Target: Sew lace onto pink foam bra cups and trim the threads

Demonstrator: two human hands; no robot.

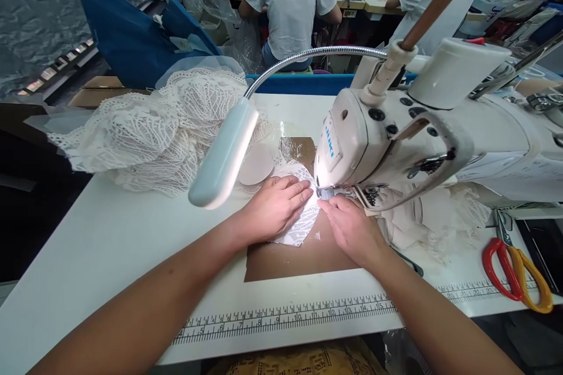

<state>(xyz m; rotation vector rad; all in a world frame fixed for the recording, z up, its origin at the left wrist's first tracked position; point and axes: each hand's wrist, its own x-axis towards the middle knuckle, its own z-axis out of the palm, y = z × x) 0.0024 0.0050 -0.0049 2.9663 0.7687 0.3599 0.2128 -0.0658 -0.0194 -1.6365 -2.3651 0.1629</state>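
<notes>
A white lace piece (303,228) lies under the needle area of a white sewing machine (347,140). My left hand (281,205) rests flat on the lace, fingers stretched toward the presser foot (326,193). On the other side, my right hand (352,225) has its fingers closed together at the lace's right edge, close to the foot. The fingertips partly hide the edge there. Beneath the lace is a brown sheet (272,263) on the white table (145,234).
A heap of white lace (167,123) lies back left, beside a round pale disc (256,163). A lamp (226,152) hangs over the table on a bendable metal neck. Red-and-yellow scissors (514,269) lie right, near a printed ruler (299,319). Two people sit beyond.
</notes>
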